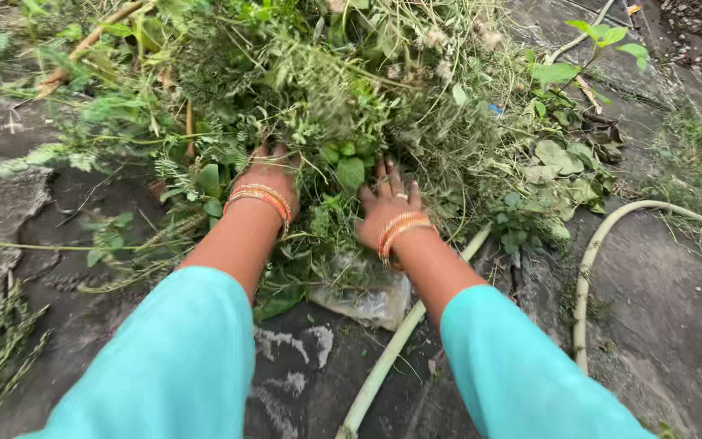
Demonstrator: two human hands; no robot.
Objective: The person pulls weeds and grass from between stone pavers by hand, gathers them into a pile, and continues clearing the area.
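Head view: left hand point(267, 175) and right hand point(386, 207), both wearing orange bangles, push into a heap of cut green weeds point(318, 89). Fingers are buried in the leaves, so their grip cannot be told. A pale hose point(591, 260) lies right of the right hand.

A pale green hose point(603, 244) curves over the dark, flat stone ground point(668, 325) on the right, arching from the lower middle toward the right edge. A second length of pale hose point(392, 349) runs slantwise from the bottom edge up toward the middle. Between them and a little to the left lies a crumpled clear plastic bag point(367, 297), flat on the stone. White chalky smears point(294, 349) mark the ground just below it. A small leafy plant point(595, 41) stands at the upper right, with broad fallen leaves point(562, 162) beneath it. Thin dry sprigs point(2, 358) lie at the lower left.
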